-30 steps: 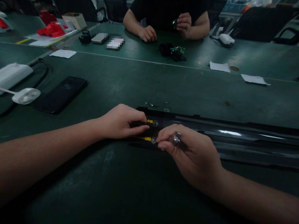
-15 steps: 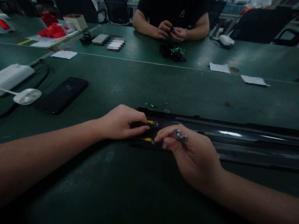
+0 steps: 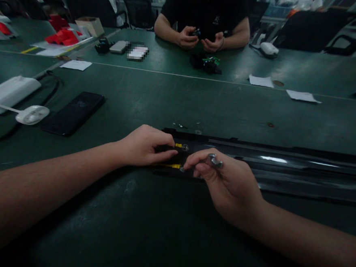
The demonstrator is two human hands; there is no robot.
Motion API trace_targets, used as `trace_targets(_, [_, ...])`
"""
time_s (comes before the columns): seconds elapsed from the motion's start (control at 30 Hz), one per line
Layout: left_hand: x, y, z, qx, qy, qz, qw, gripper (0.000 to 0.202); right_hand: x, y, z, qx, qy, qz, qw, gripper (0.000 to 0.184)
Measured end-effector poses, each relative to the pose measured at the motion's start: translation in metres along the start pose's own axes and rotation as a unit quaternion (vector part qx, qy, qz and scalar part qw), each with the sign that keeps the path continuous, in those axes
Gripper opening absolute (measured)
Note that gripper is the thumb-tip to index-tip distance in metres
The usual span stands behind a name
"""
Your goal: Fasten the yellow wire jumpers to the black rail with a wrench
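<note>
A long glossy black panel (image 3: 285, 167) lies across the dark green table (image 3: 180, 101), running off to the right. My left hand (image 3: 145, 146) rests curled on the panel's left end, fingers pressing on it beside two small yellow clips (image 3: 178, 145) and round metal screws. My right hand (image 3: 226, 181) is pinched at the same end, its fingertips at the lower yellow clip, and it holds a small silvery metal tool (image 3: 215, 160) between the fingers.
A black phone (image 3: 72, 112) lies at the left, next to a white device with a cable (image 3: 13, 93). Tiny loose screws (image 3: 184, 127) sit just beyond the panel. Across the table a person in black (image 3: 204, 13) handles a small part; paper slips (image 3: 302, 95) lie at the right.
My right hand has turned slightly, so the silvery tool moved from the knuckles up and to the right. My left hand stays put. The person opposite brought both hands together.
</note>
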State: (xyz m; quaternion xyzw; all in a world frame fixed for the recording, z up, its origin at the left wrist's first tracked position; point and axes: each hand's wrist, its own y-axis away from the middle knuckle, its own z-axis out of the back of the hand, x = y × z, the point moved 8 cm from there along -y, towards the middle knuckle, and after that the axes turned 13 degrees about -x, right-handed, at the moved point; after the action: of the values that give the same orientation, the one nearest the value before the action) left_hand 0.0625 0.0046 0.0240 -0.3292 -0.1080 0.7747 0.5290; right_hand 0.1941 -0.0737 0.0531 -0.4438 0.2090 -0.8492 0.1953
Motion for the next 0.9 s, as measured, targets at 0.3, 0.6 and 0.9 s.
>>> trace_targets(0.3, [-0.001,0.000,0.000,0.002,-0.005,0.000,1.000,0.019,0.003,-0.001,0.001,-0.008,0.005,0.018,1.000,0.015])
trace_targets(0.6, [-0.002,0.000,0.000,-0.002,-0.015,-0.002,1.000,0.024,0.001,-0.002,0.000,-0.006,0.003,0.003,1.000,0.013])
trace_targets(0.9, [-0.035,0.013,0.081,-0.237,-0.175,0.108,0.950,0.041,-0.007,0.002,-0.001,0.016,-0.018,-0.034,0.999,0.020])
